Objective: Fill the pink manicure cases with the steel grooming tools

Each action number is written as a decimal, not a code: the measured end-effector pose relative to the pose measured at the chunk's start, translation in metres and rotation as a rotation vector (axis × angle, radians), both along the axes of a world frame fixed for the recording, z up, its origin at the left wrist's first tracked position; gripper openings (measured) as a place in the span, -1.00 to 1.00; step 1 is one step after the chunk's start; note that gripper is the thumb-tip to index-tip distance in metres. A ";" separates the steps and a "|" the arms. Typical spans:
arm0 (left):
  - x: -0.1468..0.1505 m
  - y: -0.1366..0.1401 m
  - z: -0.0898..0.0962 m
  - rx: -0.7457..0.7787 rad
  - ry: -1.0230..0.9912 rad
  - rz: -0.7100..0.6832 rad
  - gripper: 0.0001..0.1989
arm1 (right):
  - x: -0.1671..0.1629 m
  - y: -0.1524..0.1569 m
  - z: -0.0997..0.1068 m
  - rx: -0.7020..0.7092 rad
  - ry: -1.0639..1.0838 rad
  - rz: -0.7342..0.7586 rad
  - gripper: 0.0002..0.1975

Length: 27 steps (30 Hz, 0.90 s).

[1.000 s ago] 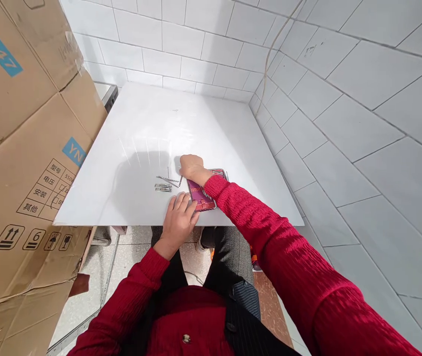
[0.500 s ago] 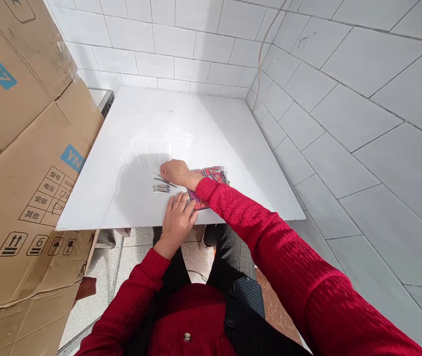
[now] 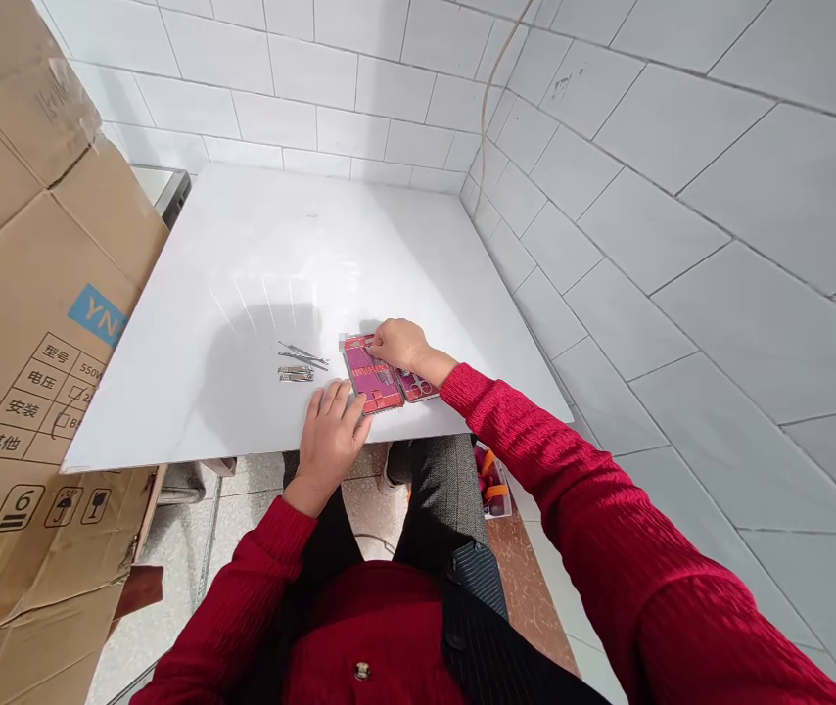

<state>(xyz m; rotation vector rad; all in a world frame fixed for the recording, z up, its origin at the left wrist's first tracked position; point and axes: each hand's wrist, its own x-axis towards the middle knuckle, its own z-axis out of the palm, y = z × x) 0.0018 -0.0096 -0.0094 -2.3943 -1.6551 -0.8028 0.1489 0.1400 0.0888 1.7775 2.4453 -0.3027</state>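
Now the right hand (image 3: 401, 343) has gone from the loose tools (image 3: 296, 374) left of the open case (image 3: 376, 384) to over it, work apparently shifting there; fingers bunched, on what I can't tell. The left hand (image 3: 331, 436), spread, seemingly empty, touches the case's near-left corner.
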 end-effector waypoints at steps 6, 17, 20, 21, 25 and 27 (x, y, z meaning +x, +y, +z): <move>0.000 0.001 -0.002 -0.016 -0.021 -0.005 -0.66 | -0.011 -0.024 0.002 0.056 -0.081 -0.015 -0.71; 0.000 0.000 -0.002 -0.003 -0.024 -0.006 -0.66 | -0.023 -0.019 -0.003 0.019 -0.094 -0.055 -0.71; 0.000 0.001 -0.001 -0.017 -0.056 -0.009 -0.66 | -0.029 -0.011 -0.002 0.004 -0.094 -0.072 -0.71; 0.000 0.001 -0.001 -0.021 -0.064 -0.011 -0.67 | -0.030 -0.007 -0.002 -0.005 -0.089 -0.080 -0.70; 0.001 0.001 -0.002 -0.033 -0.065 -0.012 -0.67 | -0.030 0.005 -0.002 -0.076 -0.063 -0.111 -0.70; 0.001 0.001 -0.002 -0.040 -0.069 -0.012 -0.66 | -0.029 0.007 -0.002 -0.133 -0.055 -0.134 -0.74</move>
